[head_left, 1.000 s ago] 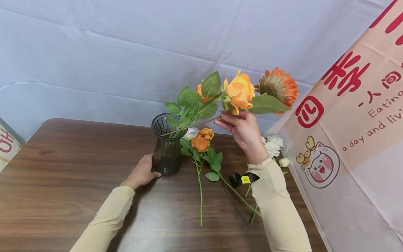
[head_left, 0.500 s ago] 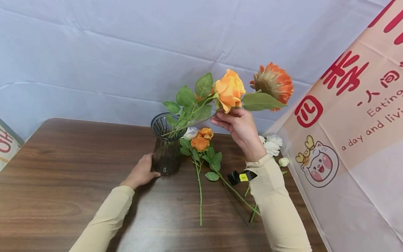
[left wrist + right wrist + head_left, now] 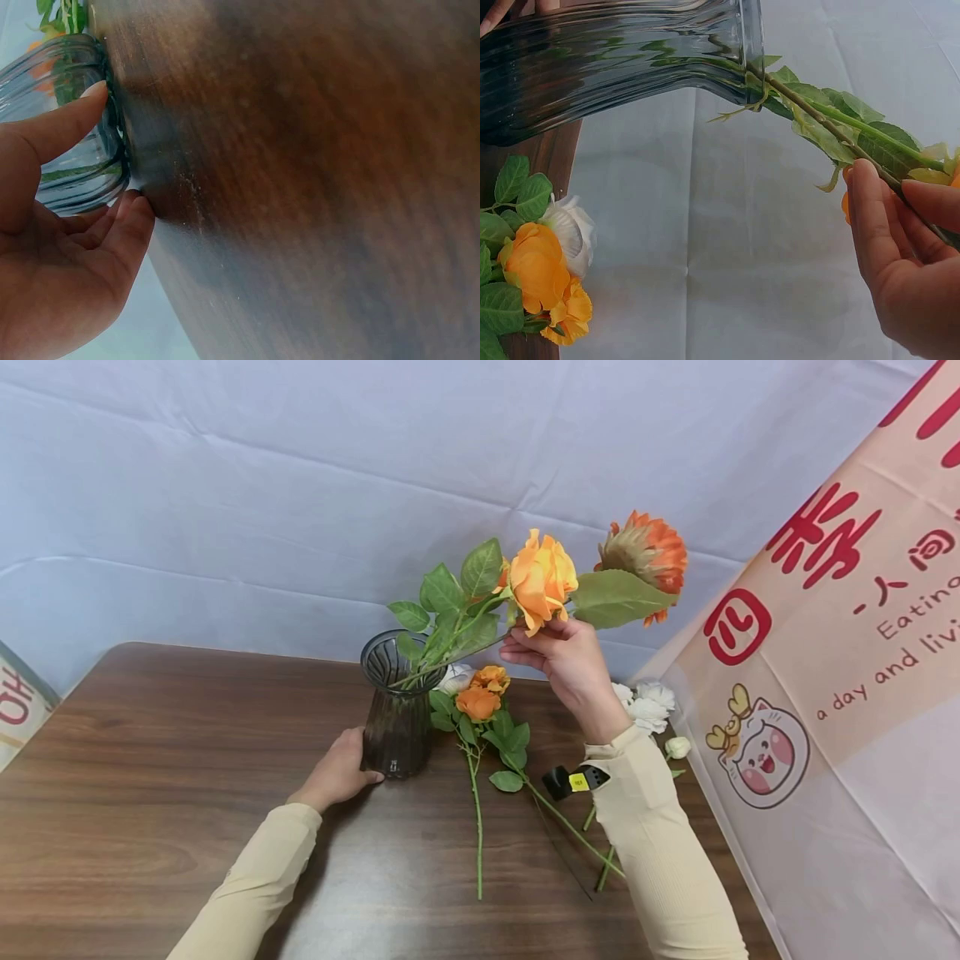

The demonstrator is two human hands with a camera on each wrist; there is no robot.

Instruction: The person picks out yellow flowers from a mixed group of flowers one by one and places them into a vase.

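Observation:
A dark ribbed glass vase [image 3: 396, 735] stands upright on the table. My left hand [image 3: 341, 770] grips its base from the left, thumb on the near side and fingers behind the glass [image 3: 64, 124]. Right of the vase mouth, my right hand [image 3: 572, 668] pinches a thin dark stem [image 3: 825, 124] between thumb and fingers. That stem slants down into the mouth; a shaggy orange flower [image 3: 651, 560] with a broad leaf [image 3: 618, 599] extends past the hand. A yellow-orange rose [image 3: 542, 581] leans out of the vase in front of the fingers, partly hiding another orange bloom.
On the table [image 3: 187, 777], orange roses [image 3: 477, 702] with long green stems lie right of the vase, beside a white flower [image 3: 456, 678]. More white flowers [image 3: 651, 706] lie near the right edge, partly behind the right forearm. A pale cloth [image 3: 300, 510] hangs behind.
My right hand has shifted slightly left toward the vase, and the shaggy orange flower and the yellow-orange rose have moved left too. The left hand and vase have stayed in place.

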